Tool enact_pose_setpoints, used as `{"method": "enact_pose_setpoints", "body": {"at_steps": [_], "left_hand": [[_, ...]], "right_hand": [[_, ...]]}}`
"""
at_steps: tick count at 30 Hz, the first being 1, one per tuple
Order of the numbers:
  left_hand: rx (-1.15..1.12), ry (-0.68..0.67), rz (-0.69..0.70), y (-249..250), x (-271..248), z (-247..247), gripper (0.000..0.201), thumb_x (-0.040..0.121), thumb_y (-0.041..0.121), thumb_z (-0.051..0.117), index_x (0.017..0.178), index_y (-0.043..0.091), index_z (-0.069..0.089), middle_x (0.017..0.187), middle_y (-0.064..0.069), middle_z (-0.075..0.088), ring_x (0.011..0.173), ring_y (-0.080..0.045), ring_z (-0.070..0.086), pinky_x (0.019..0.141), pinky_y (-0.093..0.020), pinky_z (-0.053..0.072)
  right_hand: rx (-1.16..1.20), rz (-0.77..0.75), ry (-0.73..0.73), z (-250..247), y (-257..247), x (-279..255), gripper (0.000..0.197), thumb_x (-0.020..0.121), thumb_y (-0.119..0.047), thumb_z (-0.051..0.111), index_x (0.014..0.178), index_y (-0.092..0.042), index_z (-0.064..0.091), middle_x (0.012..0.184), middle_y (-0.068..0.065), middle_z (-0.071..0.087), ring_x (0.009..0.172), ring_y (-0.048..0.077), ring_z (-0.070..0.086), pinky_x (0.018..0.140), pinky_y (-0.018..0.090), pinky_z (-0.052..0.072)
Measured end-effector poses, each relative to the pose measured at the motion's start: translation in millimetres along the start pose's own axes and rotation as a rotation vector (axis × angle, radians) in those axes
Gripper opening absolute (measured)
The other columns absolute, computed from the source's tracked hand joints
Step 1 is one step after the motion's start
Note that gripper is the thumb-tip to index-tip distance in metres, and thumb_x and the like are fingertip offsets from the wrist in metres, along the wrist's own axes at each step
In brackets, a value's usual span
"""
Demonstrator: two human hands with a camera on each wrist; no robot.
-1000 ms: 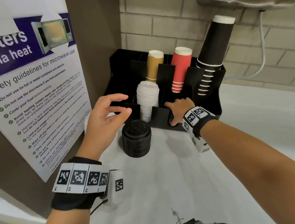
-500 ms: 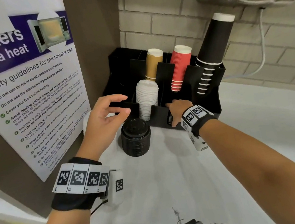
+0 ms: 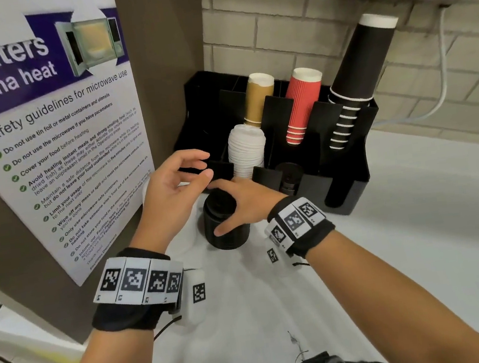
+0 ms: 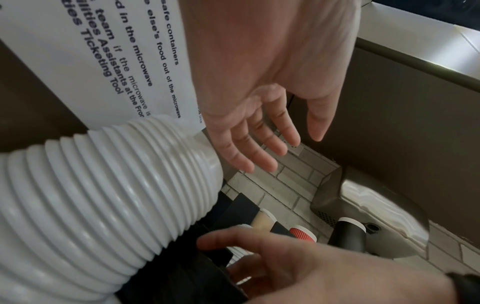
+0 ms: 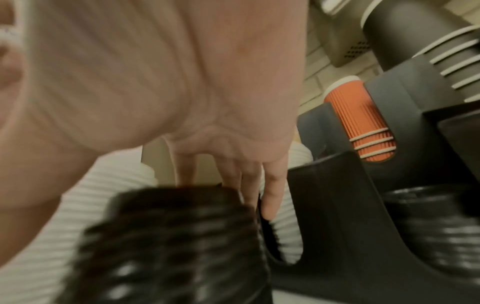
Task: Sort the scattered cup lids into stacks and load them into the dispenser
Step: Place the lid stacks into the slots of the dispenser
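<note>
1. Black plastic lid stack (image 3: 226, 224) stands on the white counter (image 3: 419, 234) before the dispenser (image 3: 351, 194).
2. Our right hand (image 3: 245, 203) wraps it; left hand (image 3: 172, 186) hovers unclenched.
3. We judge it light, slippery, apt to topple; hold low at both sides.

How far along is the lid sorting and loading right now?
Done: a white lid stack and a black lid stack already sit in the dispenser. In hand: the right hand is closing around the black lid stack on the counter; the left hand hovers open. Left: loading that stack, plus another white lid stack lying by the poster.
</note>
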State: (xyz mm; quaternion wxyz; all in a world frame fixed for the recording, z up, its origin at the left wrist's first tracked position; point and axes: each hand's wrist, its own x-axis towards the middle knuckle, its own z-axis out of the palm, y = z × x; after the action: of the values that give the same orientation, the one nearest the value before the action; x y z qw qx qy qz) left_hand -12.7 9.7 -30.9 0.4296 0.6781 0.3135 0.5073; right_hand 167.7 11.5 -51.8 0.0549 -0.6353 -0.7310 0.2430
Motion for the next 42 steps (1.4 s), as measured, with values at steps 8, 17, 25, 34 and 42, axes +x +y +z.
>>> {"method": "enact_pose_setpoints", "body": {"at_steps": [8, 17, 25, 34, 42], "left_hand": [[-0.050, 0.011, -0.018, 2, -2, -2, 0.025, 0.089, 0.007, 0.066, 0.106, 0.025, 0.064, 0.100, 0.006, 0.063, 0.078, 0.002, 0.060, 0.073, -0.012, 0.048], [-0.125, -0.254, -0.081, 0, -4, 18, 0.095, 0.058, 0.033, 0.087, 0.138, 0.048, 0.038, 0.148, 0.019, 0.037, 0.135, -0.010, 0.042, 0.100, -0.027, 0.045], [-0.258, -0.372, -0.034, 6, -4, 34, 0.086, 0.061, 0.013, 0.086, 0.133, 0.041, 0.048, 0.137, 0.009, 0.048, 0.120, -0.015, 0.058, 0.084, -0.031, 0.057], [-0.226, -0.393, -0.055, 4, -2, 44, 0.095, 0.054, 0.027, 0.087, 0.137, 0.047, 0.045, 0.140, 0.009, 0.047, 0.120, -0.012, 0.057, 0.085, -0.033, 0.057], [-0.183, -0.392, -0.041, 4, -2, 47, 0.098, 0.055, 0.027, 0.086, 0.139, 0.046, 0.040, 0.142, 0.008, 0.045, 0.118, -0.003, 0.057, 0.082, -0.020, 0.054]], "right_hand": [[0.112, -0.056, 0.118, -2, 4, 3, 0.077, 0.067, -0.032, 0.083, 0.133, -0.024, 0.043, 0.118, 0.004, 0.054, 0.105, 0.020, 0.054, 0.086, 0.031, 0.052], [0.998, -0.307, 0.363, -30, -8, -56, 0.062, 0.073, -0.026, 0.075, 0.130, -0.031, 0.050, 0.121, 0.016, 0.059, 0.110, 0.031, 0.060, 0.096, 0.047, 0.050], [1.165, -0.267, 0.340, -19, 6, -85, 0.058, 0.087, -0.014, 0.059, 0.142, -0.020, 0.041, 0.129, 0.028, 0.051, 0.116, 0.038, 0.056, 0.095, 0.050, 0.048], [1.109, -0.201, 0.383, -24, 11, -101, 0.063, 0.080, -0.012, 0.069, 0.138, -0.026, 0.048, 0.121, 0.014, 0.062, 0.111, 0.028, 0.062, 0.086, 0.045, 0.055], [1.052, -0.185, 0.468, -22, 8, -101, 0.063, 0.074, -0.009, 0.078, 0.128, -0.033, 0.056, 0.111, 0.006, 0.066, 0.103, 0.023, 0.067, 0.078, 0.036, 0.057]]}}
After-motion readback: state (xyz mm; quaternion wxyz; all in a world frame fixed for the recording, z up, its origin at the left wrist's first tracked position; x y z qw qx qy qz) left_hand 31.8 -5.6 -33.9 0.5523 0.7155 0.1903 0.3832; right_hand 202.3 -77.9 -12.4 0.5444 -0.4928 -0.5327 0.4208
